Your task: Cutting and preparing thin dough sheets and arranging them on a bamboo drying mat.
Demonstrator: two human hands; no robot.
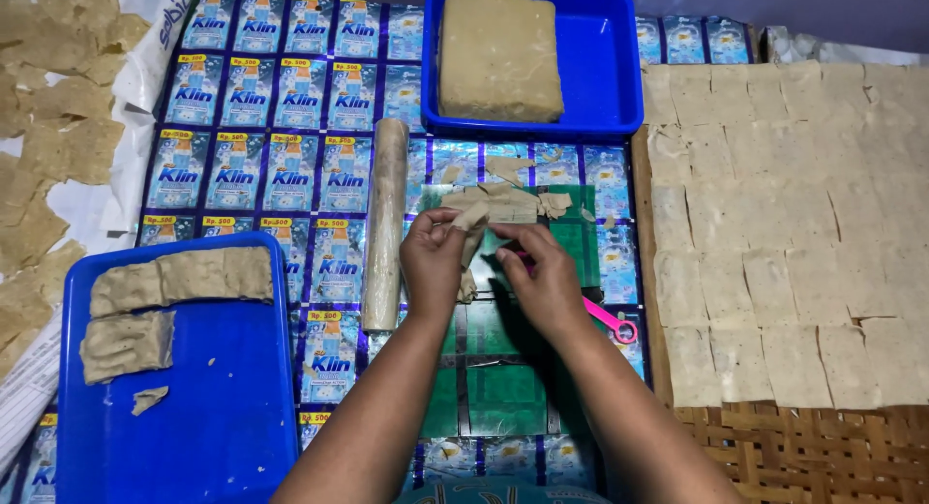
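Observation:
My left hand [433, 260] pinches a thin beige strip of dough [472, 235] and lifts it off a green plastic sheet [489, 344]. My right hand [545, 280] touches the same strip from the right and also grips a pink-handled tool [612, 322], whose blade is hidden under the fingers. More torn dough scraps [503, 202] lie just beyond both hands. A dough-coated rolling pin [385, 223] lies to the left of my left hand.
A blue tray [610, 98] at the back holds a square dough block [498, 54]. Another blue tray [223, 407] at the front left holds dough slabs [179, 277]. Cut dough squares [784, 233] cover a woven mat [813, 456] on the right. Dried pieces [48, 127] lie far left.

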